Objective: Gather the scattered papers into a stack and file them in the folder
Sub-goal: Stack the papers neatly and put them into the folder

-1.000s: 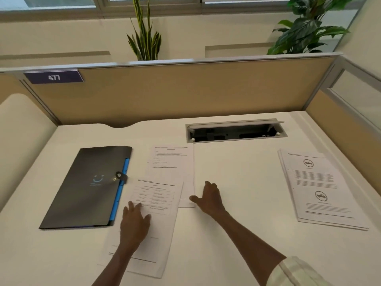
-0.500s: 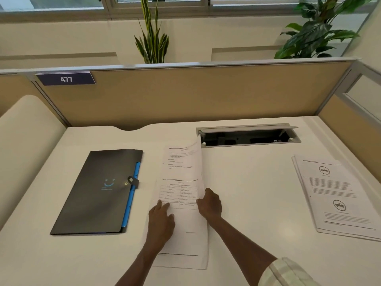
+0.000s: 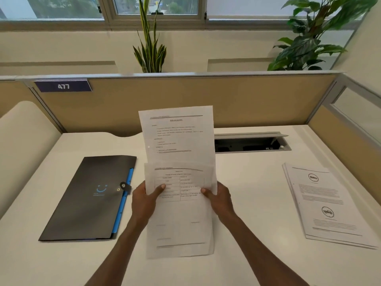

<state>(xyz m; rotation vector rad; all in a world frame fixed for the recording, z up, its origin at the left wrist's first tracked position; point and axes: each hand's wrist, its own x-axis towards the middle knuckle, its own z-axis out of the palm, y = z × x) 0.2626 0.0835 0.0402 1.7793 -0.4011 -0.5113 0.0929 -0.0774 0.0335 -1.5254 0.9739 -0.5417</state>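
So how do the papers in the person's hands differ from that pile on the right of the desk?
The held sheets are lifted off the desk, gripped by the left hand and right hand; the pile lies flat, untouched. The held sheets are staggered, one sticking up above the other; the pile is nearly squared. The front held sheet shows a table, the pile's top page round logos. Both are white printed paper.

You hold two printed sheets upright: a table-form sheet [image 3: 179, 211] overlapping a bibliography sheet [image 3: 177, 137] behind it. A closed dark folder [image 3: 88, 199] lies flat to their left; a paper stack [image 3: 327, 205] lies far right.
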